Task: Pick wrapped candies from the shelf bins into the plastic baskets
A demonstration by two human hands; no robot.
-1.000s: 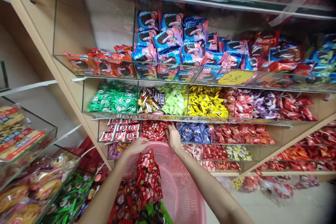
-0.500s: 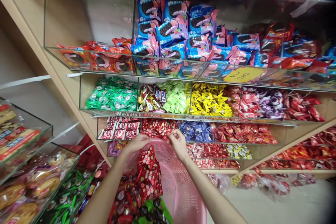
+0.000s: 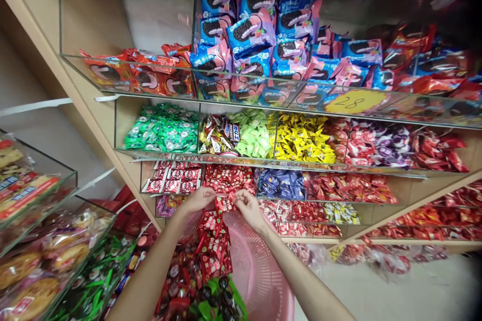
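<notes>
My left hand (image 3: pixel 201 199) and my right hand (image 3: pixel 246 205) pinch a small red candy packet (image 3: pixel 225 202) between them, one at each side. The packet hangs above the far rim of a pink plastic basket (image 3: pixel 276 261). Inside the basket, on its left side, lie several red patterned packets (image 3: pixel 214 248), dark red wrapped candies (image 3: pixel 181 276) and green-wrapped dark candies (image 3: pixel 222 298). Just beyond my hands, a shelf compartment holds matching red packets (image 3: pixel 229 178).
Clear-fronted shelves carry blue cookie packs (image 3: pixel 250 35), green candies (image 3: pixel 161 128), yellow candies (image 3: pixel 301 138) and purple-blue candies (image 3: pixel 282 184). A yellow price tag (image 3: pixel 354 102) reads 28. Bins of wrapped pastries (image 3: pixel 33 266) stand at the left.
A red packet now shows stretched between my hands, which have come closer together. The shelf view has shifted slightly.
</notes>
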